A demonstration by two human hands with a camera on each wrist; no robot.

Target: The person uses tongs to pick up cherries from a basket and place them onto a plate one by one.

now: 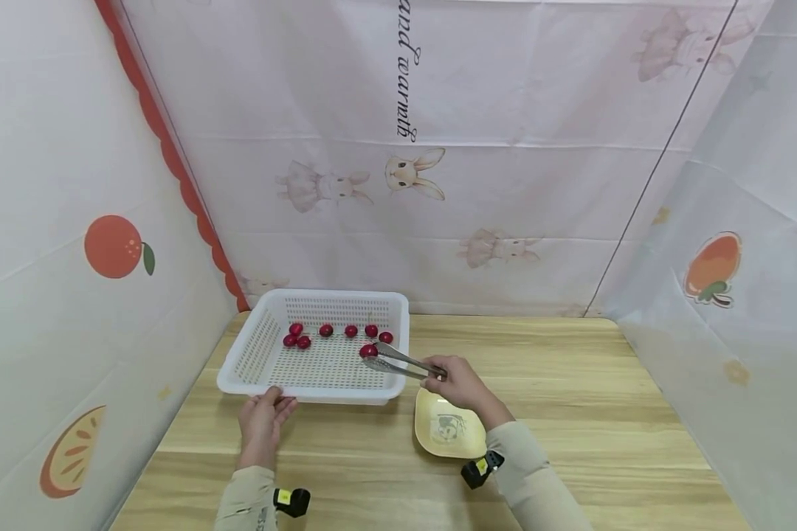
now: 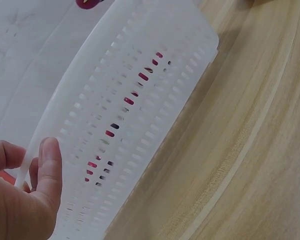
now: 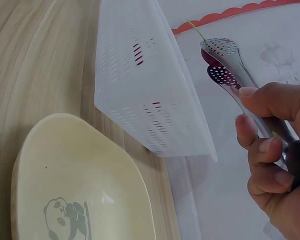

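My left hand (image 1: pixel 259 426) pinches the near rim of a white perforated plastic basket (image 1: pixel 319 395), with thumb and fingers on either side of the rim (image 2: pixel 50 107). Several dark red cherries (image 1: pixel 326 330) lie inside, mostly along the far side and in a small cluster at the left. My right hand (image 1: pixel 460 383) grips metal tongs (image 1: pixel 405 361) over the basket's right side. Between the tongs' perforated tips is one cherry (image 1: pixel 368 351), its green stem (image 3: pixel 196 30) sticking out in the right wrist view. Raised above the rim, this cherry is apart from the others.
A pale yellow dish (image 1: pixel 432 435) with a panda print stands on the wooden table (image 1: pixel 558 413), right of the basket and below the right forearm. Printed cloth walls (image 1: pixel 505 184) enclose the table at the back and both sides.
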